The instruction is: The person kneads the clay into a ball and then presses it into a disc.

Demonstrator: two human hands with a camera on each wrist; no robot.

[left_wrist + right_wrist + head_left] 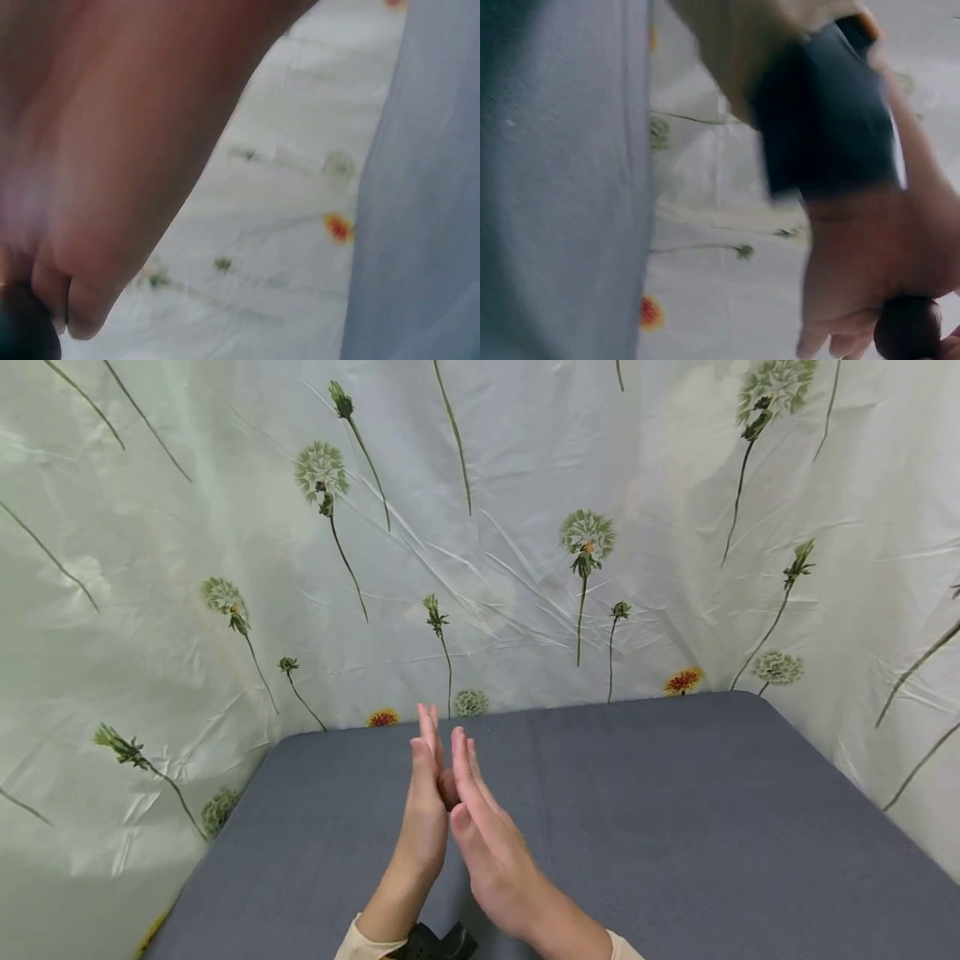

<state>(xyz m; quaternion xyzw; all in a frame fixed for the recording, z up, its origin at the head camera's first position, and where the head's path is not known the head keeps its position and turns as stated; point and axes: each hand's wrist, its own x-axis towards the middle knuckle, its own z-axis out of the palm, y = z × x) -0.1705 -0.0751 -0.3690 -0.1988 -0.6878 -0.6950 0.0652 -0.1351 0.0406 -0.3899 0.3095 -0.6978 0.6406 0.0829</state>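
Observation:
A small, dark brown ball sits between the two palms, partly hidden by them in the head view. My left hand stands upright on one side with straight fingers, its palm touching the ball. On the other side, my right hand faces it, its fingers also straight and leaning towards the left hand. In the right wrist view the ball shows as a dark round shape against a palm. The left wrist view has only a dark rounded part of the ball at its lower left corner.
Below the hands is a table with a dark grey cloth. Behind it hangs a pale curtain printed with dandelions. A black wrist camera is strapped at the left wrist, near the cream sleeve.

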